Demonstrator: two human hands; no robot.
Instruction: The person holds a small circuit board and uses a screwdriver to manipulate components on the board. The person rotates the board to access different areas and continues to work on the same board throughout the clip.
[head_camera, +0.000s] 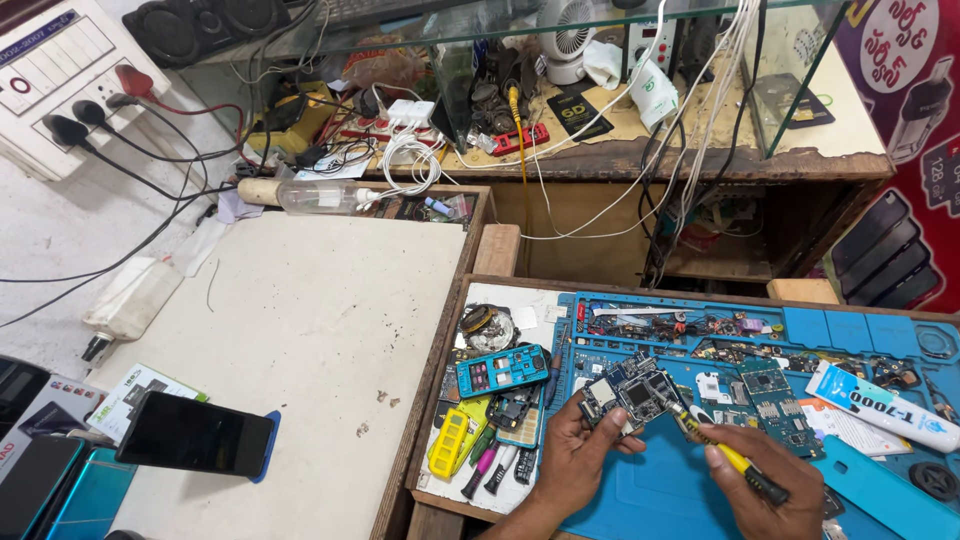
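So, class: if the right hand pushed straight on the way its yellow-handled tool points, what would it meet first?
The right hand aims its yellow-handled tool up-left, so it would first meet the circuit board held by the left hand. The tip looks at its edge; depth is unclear.

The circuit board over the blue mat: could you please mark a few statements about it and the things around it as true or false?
1. The left hand holds the circuit board. True.
2. The right hand holds a pair of scissors. False: it holds a yellow-handled screwdriver, with its tip at the board.
3. The work is done over a blue mat. True.
4. The dark phone lies on the blue mat. False: it lies on the pale table top to the left, apart from the tray.
5. A white glue tube lies on the right part of the mat. True.
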